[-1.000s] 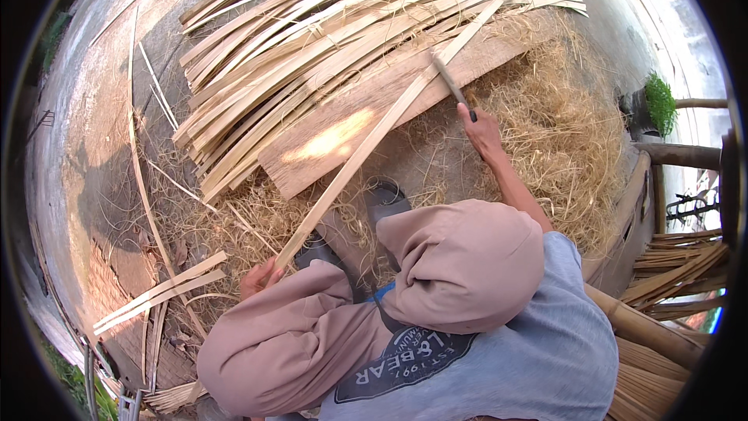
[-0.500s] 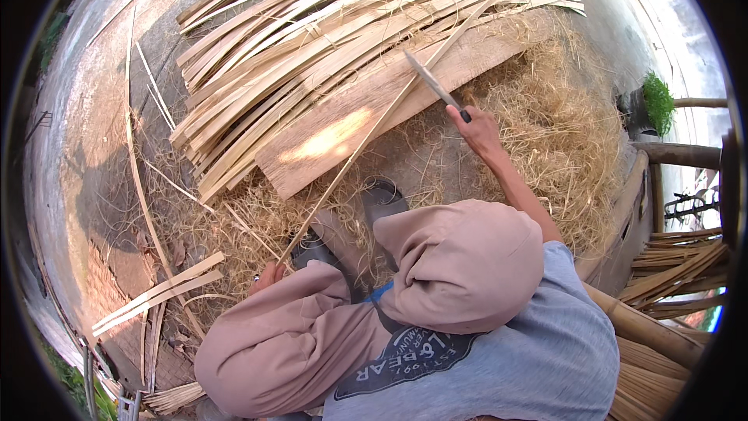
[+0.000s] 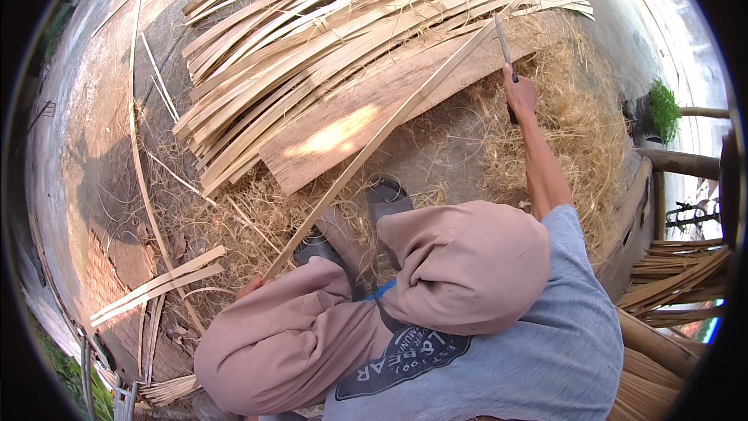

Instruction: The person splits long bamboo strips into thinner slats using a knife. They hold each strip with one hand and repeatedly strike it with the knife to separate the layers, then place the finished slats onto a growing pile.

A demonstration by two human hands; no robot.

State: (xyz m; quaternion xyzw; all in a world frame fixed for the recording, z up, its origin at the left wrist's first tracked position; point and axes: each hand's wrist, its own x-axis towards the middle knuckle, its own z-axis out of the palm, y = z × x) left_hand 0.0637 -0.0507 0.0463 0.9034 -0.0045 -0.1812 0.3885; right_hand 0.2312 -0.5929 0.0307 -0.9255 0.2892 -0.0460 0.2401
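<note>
1. Lying at far left on the floor [image 3: 93, 195], a long thin strip [image 3: 141, 175] passes by two short pale strips [image 3: 160, 287].
2. The left hand [image 3: 250, 287] is at the lower end of the long flat strip [image 3: 366, 154], mostly hidden by the trouser leg [image 3: 273, 335]; I cannot tell how its fingers stand.
3. That flat strip slants up rightward across the wooden board [image 3: 304, 160], beside a broad pile of strips [image 3: 296, 82].
4. The right hand [image 3: 520, 97] is wrapped around the dark handle of a knife [image 3: 504, 43], its blade pointing away from the person, near the strip's upper part.
5. Curly shavings [image 3: 569, 156] heap beneath the right forearm.
6. Farther right, a dark pot [image 3: 640, 118] holds a bushy green plant [image 3: 665, 111].
</note>
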